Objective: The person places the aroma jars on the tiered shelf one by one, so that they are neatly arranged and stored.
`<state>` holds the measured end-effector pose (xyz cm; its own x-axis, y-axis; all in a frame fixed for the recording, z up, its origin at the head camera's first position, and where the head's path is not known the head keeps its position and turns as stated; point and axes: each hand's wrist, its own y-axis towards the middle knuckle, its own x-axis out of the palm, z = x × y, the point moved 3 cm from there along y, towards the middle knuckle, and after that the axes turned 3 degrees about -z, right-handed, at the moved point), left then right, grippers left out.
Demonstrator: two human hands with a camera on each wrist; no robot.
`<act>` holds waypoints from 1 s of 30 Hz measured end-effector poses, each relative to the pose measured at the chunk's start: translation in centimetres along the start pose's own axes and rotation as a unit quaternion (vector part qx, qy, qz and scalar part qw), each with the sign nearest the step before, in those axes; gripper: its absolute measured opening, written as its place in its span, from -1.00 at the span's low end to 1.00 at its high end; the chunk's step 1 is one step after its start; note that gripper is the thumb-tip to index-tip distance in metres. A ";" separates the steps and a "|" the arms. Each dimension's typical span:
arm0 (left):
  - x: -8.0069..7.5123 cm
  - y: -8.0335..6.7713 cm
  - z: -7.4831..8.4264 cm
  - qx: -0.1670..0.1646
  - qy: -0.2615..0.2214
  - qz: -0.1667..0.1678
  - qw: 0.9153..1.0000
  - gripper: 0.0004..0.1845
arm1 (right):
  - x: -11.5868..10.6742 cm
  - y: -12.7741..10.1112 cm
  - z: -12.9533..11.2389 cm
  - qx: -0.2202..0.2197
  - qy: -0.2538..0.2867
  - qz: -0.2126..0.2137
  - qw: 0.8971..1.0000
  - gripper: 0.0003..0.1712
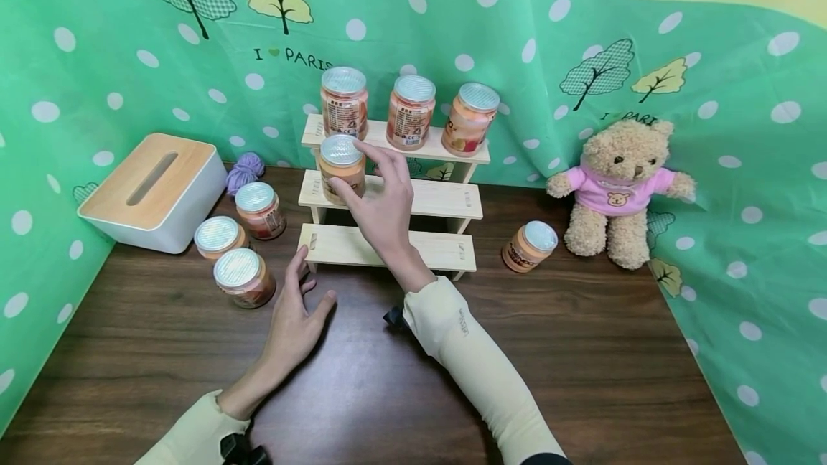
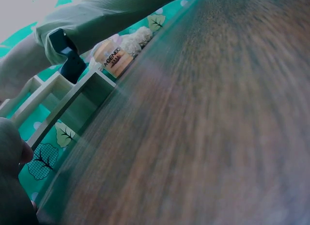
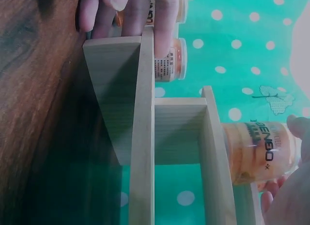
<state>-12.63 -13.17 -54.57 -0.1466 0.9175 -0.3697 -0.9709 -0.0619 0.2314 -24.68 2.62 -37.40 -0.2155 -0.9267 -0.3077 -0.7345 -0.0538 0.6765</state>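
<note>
My right hand (image 1: 388,210) holds a glass jar (image 1: 344,178) with orange contents and a silvery lid between thumb and fingers. This jar stands upright at the left end of the middle step of a pale wooden three-step rack (image 1: 426,196). In the right wrist view the jar (image 3: 259,150) shows dark lettering, with thumb and fingertips around its lid end. Loosely extended, the fingers of my left hand (image 1: 293,325) are at the left end of the bottom step and grip nothing. Three similar jars (image 1: 410,120) line the top step.
Three more jars (image 1: 239,269) cluster on the dark table left of the rack. Behind them are a tissue box (image 1: 187,199) and purple yarn (image 1: 245,172). Right of the rack stand another jar (image 1: 520,253) and a teddy bear (image 1: 620,192). Green dotted cloth (image 1: 413,27) hangs behind.
</note>
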 end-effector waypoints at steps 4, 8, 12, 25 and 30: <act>-0.1 0.0 0.0 0.000 0.001 0.002 1.000 0.06 | -0.8 -0.3 -0.2 -0.005 0.012 0.008 1.000 -0.33; -0.1 -0.1 0.1 0.001 -0.001 0.003 1.000 0.07 | -1.6 -0.5 -0.4 -0.014 0.027 0.012 0.999 -0.41; -0.1 0.0 0.1 0.002 -0.004 0.003 1.000 0.06 | -2.4 -1.0 -0.5 -0.008 0.043 0.015 0.999 -0.49; -0.1 -0.1 0.5 -0.005 -0.004 0.004 1.000 0.07 | -5.5 -2.6 -1.2 -0.029 0.060 0.045 0.997 -0.61; -0.3 -0.2 1.9 0.006 0.001 0.011 1.000 0.04 | -6.7 -3.3 -1.1 -0.038 0.057 0.055 0.996 -0.66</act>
<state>-12.01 -12.68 -52.75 -0.1677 0.9155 -0.3656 -0.9650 -0.0766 0.2508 -20.11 8.55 -36.79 -0.2145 -0.9645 -0.1542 -0.6589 0.0263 0.7518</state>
